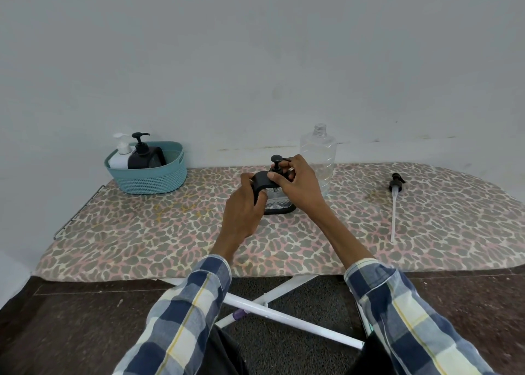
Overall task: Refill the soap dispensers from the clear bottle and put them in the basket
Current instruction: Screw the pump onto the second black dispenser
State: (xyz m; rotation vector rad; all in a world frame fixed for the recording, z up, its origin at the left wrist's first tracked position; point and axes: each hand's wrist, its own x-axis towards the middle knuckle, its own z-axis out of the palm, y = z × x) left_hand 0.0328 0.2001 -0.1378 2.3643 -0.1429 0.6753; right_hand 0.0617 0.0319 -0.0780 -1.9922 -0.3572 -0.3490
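Observation:
A black-framed soap dispenser (277, 204) stands on the ironing board (170, 232) in the middle. My left hand (244, 204) grips its black handle on the left side. My right hand (295, 181) pinches the black pump head (277, 160) at the dispenser's top. Right behind it stands the clear bottle (319, 153), uncapped and looking empty. At the back left, a teal basket (153, 175) holds a white dispenser (120, 154) and a black dispenser (142, 153).
A loose black pump with a long clear tube (395, 201) lies on the board to the right. A pale wall rises right behind the board. White board legs (284, 318) cross over the dark floor below my sleeves.

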